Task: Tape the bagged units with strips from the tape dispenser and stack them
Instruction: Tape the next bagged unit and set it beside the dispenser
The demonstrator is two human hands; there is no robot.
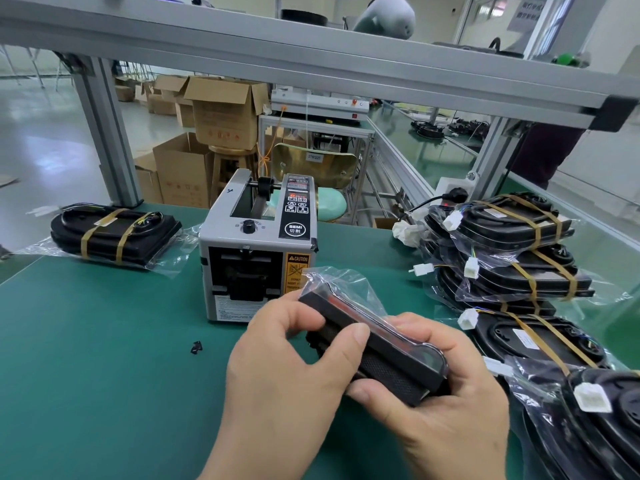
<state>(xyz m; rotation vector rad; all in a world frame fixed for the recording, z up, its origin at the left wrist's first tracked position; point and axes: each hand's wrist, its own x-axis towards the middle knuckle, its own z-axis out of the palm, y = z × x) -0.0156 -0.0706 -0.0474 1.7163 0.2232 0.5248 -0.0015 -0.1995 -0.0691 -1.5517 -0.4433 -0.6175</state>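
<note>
A black unit in a clear bag (375,344) is held on edge just in front of the grey tape dispenser (258,251). My left hand (287,368) grips its near left end, thumb on top. My right hand (433,403) cups its right end from below, fingers curled round it. The bag's loose mouth (337,282) sticks up toward the dispenser's outlet. At the back left lies a bagged unit bound with two brown tape strips (110,235). A pile of bagged units with brown tape and white connectors (519,271) fills the right side.
The green mat (104,358) carries a small black scrap (196,347). An aluminium frame post (107,133) stands at the back left and a beam crosses overhead. Cardboard boxes (221,112) and a stool sit beyond the table.
</note>
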